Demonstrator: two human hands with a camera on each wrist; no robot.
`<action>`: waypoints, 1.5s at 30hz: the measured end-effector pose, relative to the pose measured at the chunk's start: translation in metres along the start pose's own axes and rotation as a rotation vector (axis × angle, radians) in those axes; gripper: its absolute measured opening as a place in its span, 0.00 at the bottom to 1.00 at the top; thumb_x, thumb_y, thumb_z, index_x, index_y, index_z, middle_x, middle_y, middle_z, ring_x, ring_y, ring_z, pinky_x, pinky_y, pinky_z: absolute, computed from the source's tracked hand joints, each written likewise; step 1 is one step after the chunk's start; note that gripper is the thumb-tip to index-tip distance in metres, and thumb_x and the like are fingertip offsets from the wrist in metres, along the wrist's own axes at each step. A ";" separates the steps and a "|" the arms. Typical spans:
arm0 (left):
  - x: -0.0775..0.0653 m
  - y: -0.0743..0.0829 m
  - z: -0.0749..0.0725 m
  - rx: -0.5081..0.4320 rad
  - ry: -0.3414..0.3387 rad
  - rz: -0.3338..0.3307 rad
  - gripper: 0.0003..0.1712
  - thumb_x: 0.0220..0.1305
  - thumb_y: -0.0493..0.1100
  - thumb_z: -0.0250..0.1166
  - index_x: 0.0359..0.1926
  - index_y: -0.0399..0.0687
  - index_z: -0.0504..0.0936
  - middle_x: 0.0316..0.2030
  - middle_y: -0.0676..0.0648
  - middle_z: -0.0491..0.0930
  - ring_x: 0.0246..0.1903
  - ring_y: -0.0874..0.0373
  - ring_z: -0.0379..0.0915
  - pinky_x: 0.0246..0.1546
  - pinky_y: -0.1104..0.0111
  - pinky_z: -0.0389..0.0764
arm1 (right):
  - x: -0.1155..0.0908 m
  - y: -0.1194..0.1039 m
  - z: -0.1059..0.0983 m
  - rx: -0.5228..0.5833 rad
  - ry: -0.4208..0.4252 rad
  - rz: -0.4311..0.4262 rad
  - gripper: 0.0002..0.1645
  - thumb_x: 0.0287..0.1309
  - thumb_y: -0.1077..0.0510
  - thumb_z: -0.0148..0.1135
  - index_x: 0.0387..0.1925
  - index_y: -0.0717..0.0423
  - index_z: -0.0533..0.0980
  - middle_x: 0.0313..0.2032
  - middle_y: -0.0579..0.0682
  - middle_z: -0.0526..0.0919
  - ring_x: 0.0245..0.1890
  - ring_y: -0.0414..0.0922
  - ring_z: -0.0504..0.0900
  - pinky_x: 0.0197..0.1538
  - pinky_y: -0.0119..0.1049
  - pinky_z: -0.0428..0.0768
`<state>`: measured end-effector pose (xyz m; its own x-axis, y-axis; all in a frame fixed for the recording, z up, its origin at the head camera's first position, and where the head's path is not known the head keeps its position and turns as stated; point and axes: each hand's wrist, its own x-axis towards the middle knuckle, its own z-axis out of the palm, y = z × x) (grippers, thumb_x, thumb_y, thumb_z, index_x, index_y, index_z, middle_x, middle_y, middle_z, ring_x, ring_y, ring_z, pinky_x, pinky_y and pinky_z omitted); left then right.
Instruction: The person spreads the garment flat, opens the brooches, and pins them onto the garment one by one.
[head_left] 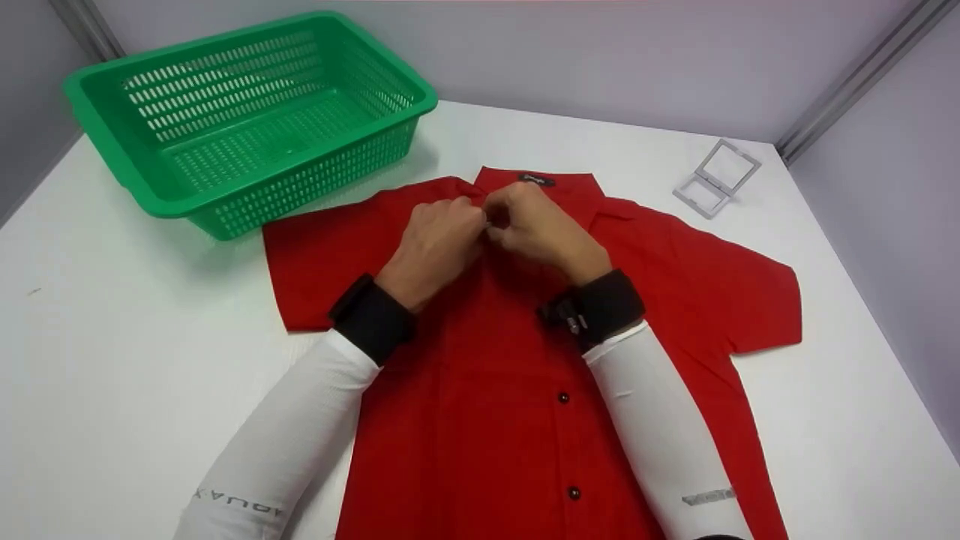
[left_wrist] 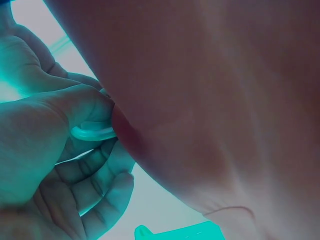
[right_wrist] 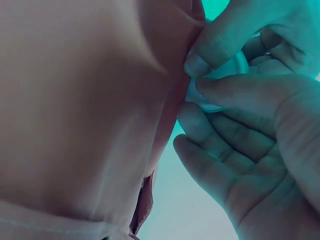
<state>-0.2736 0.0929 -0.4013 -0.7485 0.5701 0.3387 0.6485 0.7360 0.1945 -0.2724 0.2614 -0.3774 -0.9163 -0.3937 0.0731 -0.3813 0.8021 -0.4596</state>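
Observation:
A red short-sleeved button shirt (head_left: 495,420) lies spread out face up, its collar towards the far side. Just below the collar, my left hand (head_left: 439,244) and right hand (head_left: 544,229) meet, fingertips close together. Between them is a small, pale round disc (right_wrist: 239,65) with a raised rim, against the shirt's cloth (right_wrist: 100,100). My right thumb and forefinger pinch the disc from below in the right wrist view, while the left thumb presses over its edge. In the left wrist view the disc's rim (left_wrist: 92,133) shows beneath a thumb. Its front and exact kind are hidden.
A green slotted plastic basket (head_left: 311,176) stands at the back left, close to the shirt's sleeve. On the white table (head_left: 127,390), at the back right, lies a small hinged grey double frame (head_left: 716,180). Pale walls (head_left: 600,60) rise behind and on the sides.

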 end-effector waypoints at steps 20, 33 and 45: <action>0.000 0.000 0.000 -0.001 -0.002 -0.007 0.11 0.67 0.43 0.61 0.32 0.38 0.80 0.20 0.42 0.74 0.21 0.52 0.70 0.28 0.61 0.82 | -0.001 0.001 -0.001 0.019 -0.017 0.018 0.14 0.63 0.56 0.63 0.49 0.46 0.83 0.35 0.44 0.84 0.38 0.43 0.79 0.47 0.36 0.81; -0.002 -0.001 0.000 -0.039 0.006 0.005 0.11 0.65 0.44 0.64 0.35 0.38 0.81 0.22 0.41 0.76 0.24 0.51 0.74 0.31 0.61 0.83 | -0.001 0.002 -0.003 -0.002 -0.034 0.009 0.14 0.63 0.57 0.62 0.49 0.47 0.84 0.36 0.45 0.85 0.39 0.44 0.79 0.48 0.37 0.81; -0.001 -0.002 0.001 -0.074 -0.011 0.000 0.11 0.65 0.45 0.64 0.36 0.39 0.81 0.23 0.41 0.77 0.25 0.51 0.74 0.32 0.61 0.83 | 0.001 0.004 -0.003 0.008 -0.042 0.007 0.13 0.63 0.57 0.62 0.48 0.47 0.84 0.35 0.45 0.84 0.38 0.43 0.78 0.48 0.36 0.81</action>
<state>-0.2739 0.0912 -0.4026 -0.7499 0.5742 0.3285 0.6565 0.7071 0.2626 -0.2749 0.2655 -0.3767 -0.9130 -0.4065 0.0330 -0.3736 0.8013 -0.4672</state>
